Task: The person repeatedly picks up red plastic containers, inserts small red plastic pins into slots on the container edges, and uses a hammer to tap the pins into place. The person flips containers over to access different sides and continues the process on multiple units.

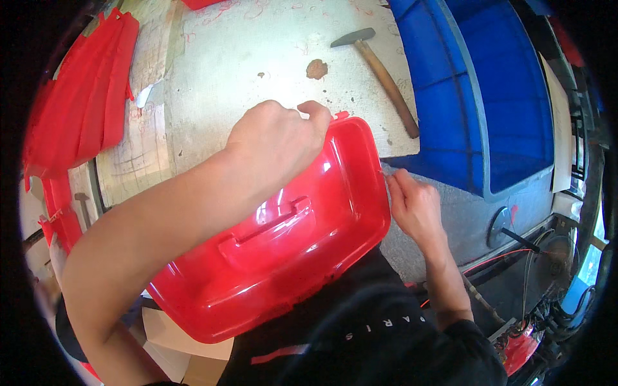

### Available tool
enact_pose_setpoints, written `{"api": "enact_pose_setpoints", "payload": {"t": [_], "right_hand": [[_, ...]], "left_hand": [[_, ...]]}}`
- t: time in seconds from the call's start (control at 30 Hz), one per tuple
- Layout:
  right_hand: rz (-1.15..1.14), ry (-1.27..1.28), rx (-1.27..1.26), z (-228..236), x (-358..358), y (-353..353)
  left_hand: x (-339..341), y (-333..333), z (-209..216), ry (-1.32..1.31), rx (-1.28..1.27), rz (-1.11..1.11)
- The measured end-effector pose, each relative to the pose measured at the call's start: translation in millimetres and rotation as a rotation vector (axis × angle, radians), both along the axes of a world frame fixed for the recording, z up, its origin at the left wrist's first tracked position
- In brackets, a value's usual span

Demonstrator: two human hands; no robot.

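Observation:
A glossy red plastic lid [335, 222], shallow like a tray with a moulded handle shape in its middle, is tilted in front of my body. At its far rim, close to a small red tab, my left hand [277, 132] is closed with the fingers curled over the edge. My left forearm crosses above the lid and hides part of it. By the right rim, my right hand [415, 202] is pinched around something thin and small whose kind I cannot make out. Its tip meets the rim.
On the pale, worn worktable [225, 71] lies a hammer [386, 83] with a wooden handle. Several red plastic pieces [84, 96] are stacked at the left. A large blue crate [450, 96] stands at the right. Cables and machinery [541, 276] fill the lower right; cardboard [180, 334] shows lower left.

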State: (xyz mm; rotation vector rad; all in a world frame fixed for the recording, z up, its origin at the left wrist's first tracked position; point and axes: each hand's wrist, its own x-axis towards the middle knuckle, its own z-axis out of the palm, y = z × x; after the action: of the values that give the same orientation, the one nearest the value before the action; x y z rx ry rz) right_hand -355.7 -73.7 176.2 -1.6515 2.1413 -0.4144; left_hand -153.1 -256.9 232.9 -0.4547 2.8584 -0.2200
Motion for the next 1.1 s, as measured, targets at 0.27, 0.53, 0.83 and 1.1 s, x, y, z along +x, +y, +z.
{"api": "enact_pose_setpoints", "payload": {"t": [0.27,0.53,0.83,1.1], "right_hand": [[-0.045,-0.009,0.064,-2,6,46],[-0.045,-0.038,0.084,8,9,54],[0.06,0.121,0.097,12,-1,14],[0.011,0.074,0.144,3,1,55]], "left_hand": [[-5,1,10,-0.095,0.082,0.062],[-1,-2,7,-0.035,0.068,0.02],[7,-1,1,0.056,0.059,0.027],[6,-3,0,0.045,0.082,0.014]]}}
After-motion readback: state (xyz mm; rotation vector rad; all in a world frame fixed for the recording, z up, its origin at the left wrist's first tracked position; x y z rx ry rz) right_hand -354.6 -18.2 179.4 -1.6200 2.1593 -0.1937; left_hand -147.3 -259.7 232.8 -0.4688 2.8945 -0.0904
